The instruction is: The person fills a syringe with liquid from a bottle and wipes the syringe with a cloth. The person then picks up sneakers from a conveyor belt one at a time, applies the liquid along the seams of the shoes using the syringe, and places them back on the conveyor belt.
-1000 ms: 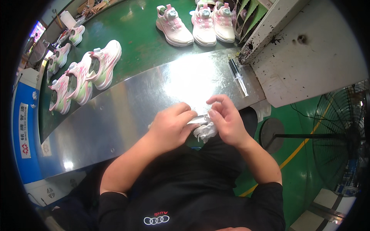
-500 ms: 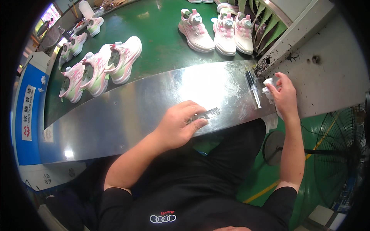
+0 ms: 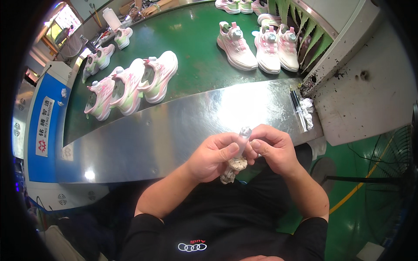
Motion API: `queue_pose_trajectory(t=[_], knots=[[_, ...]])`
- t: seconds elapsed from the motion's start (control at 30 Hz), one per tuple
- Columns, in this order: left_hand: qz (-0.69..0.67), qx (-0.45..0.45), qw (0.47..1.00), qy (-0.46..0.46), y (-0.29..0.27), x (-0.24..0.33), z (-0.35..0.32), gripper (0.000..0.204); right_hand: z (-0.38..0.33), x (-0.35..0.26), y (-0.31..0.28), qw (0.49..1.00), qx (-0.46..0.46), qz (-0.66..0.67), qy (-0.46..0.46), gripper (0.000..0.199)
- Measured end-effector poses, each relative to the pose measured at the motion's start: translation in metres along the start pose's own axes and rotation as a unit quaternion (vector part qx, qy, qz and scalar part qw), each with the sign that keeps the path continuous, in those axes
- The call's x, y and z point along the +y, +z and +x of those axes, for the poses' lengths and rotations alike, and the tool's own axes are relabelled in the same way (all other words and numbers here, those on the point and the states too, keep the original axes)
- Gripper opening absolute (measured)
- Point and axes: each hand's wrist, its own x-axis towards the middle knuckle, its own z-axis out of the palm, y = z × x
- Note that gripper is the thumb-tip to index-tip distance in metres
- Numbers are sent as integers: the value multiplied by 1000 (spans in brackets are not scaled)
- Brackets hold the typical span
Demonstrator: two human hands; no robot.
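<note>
Both hands meet just in front of the shiny metal ledge point(image 3: 165, 130). My left hand point(image 3: 213, 156) grips a short grey pen-like tool point(image 3: 242, 138), upright, with a crumpled dirty white rag point(image 3: 233, 167) bunched at its lower end. My right hand point(image 3: 272, 148) pinches the same tool from the right, fingertips touching its shaft near the top. The tool's rounded tip sticks up between the two thumbs.
Beyond the ledge a green conveyor belt point(image 3: 191, 48) carries pink and white sneakers: a pair at left point(image 3: 130, 87), three at right point(image 3: 261, 43), more farther back. Thin pens and a small white wad point(image 3: 302, 111) lie at the ledge's right end beside a stained white machine housing point(image 3: 370, 87).
My right hand came back from the pens at the ledge's right end and joined my left hand. The tool is now held upright between both hands with the rag below.
</note>
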Motion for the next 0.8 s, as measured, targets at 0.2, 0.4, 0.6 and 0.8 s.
queue_pose_trajectory(t=[0.2,0.4,0.6,0.8], knots=[[-12,9,1000,4,4,2,-5,29,-3,-6,-2,998,10,-49,-35,7],[213,30,977,7,15,12,-6,31,-10,-24,-3,983,83,-38,-157,8],[280,44,958,32,19,6,-5,29,-20,-31,5,984,55,-47,-164,11],[323,50,944,42,22,5,-4,22,-24,-30,5,984,63,-49,-157,10]])
